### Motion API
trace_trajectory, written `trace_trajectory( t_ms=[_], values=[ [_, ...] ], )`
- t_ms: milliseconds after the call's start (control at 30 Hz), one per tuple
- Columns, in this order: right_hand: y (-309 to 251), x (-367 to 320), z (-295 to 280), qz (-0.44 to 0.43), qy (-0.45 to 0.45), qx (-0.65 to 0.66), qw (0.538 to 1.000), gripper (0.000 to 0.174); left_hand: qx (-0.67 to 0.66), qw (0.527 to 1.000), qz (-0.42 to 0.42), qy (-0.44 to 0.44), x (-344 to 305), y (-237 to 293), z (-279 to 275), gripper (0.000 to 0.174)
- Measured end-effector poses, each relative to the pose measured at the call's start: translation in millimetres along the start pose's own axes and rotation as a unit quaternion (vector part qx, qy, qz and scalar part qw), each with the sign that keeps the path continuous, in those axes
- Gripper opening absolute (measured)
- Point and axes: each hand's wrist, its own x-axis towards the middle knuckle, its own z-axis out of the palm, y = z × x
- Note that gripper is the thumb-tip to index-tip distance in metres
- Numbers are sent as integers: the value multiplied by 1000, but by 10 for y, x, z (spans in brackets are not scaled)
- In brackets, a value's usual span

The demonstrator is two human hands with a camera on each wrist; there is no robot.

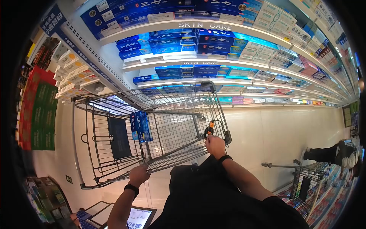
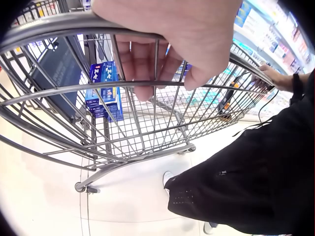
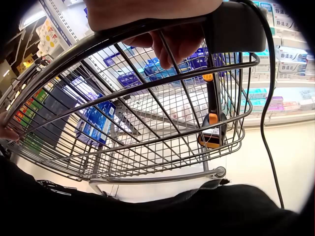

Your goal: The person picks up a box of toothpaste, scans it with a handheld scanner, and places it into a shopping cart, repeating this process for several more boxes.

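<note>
A wire shopping cart [image 1: 160,126] stands in front of me in a store aisle. My left hand [image 1: 138,175] grips the left end of its handle bar [image 2: 74,22], fingers curled round the bar in the left wrist view. My right hand [image 1: 214,145] grips the right end of the handle bar [image 3: 147,29], beside a black end cap [image 3: 236,27]. Blue boxes [image 1: 140,126] stand upright inside the basket; they also show as blue boxes [image 2: 104,91] and blue boxes [image 3: 96,123] in the wrist views. A black and orange scanner [image 3: 212,130] hangs on the cart's rear wall by a cable.
Lit shelves [image 1: 213,61] marked SKIN CARE hold blue and pale boxes ahead. A red and green display [image 1: 38,110] stands at the left. A second cart [image 1: 305,187] and another person [image 1: 335,154] are at the right. A screen [image 1: 137,218] sits low by my left arm.
</note>
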Motion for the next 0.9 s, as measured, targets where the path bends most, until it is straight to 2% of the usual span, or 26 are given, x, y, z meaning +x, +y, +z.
trace_trajectory(
  t_ms=[267, 367, 533, 633, 700, 833, 900],
  values=[
    [21, -21, -8, -18, 30, 0, 999, 17, 2, 1000, -10, -20, -55, 74, -65, 31],
    [31, -19, 26, -35, 51, 1, 998, 16, 2, 1000, -19, 2, -59, 31, 17, 26],
    [39, -39, 30, -23, 53, 3, 998, 14, 5, 1000, -2, -18, -79, 60, -63, 33],
    [135, -19, 106, -41, 48, 9, 998, 21, -8, 999, -29, -43, -91, 78, -89, 35],
    [107, -5, 94, -9, 35, 14, 999, 21, -4, 999, -24, -35, -60, 17, -4, 30],
    [109, -25, 105, -48, 79, 20, 996, 13, -17, 997, -55, -47, -122, 59, -61, 29],
    [94, -12, 85, -23, 46, -3, 999, 13, -16, 998, -55, -32, -86, 22, 33, 28]
  ],
)
